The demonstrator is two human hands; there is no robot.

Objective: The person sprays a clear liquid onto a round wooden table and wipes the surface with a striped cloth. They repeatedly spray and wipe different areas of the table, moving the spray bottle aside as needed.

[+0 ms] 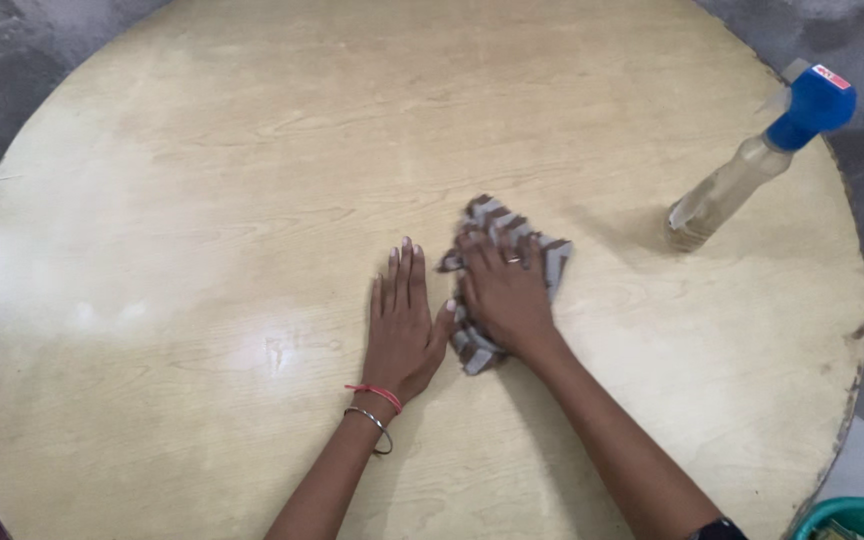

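My right hand [505,296] lies flat on a crumpled brown-and-grey striped cloth [554,256], pressing it onto the round pale wooden table [202,200]. The cloth shows around my fingers and beside my palm. Next to it, my left hand [402,320] rests palm down on the bare tabletop, fingers together, its thumb touching the cloth's edge. A red thread and a metal bangle circle my left wrist.
A clear spray bottle [727,190] with a blue trigger head stands on the table at the right, near the rim. A green container's edge [857,518] peeks in at the bottom right. Grey floor surrounds the table.
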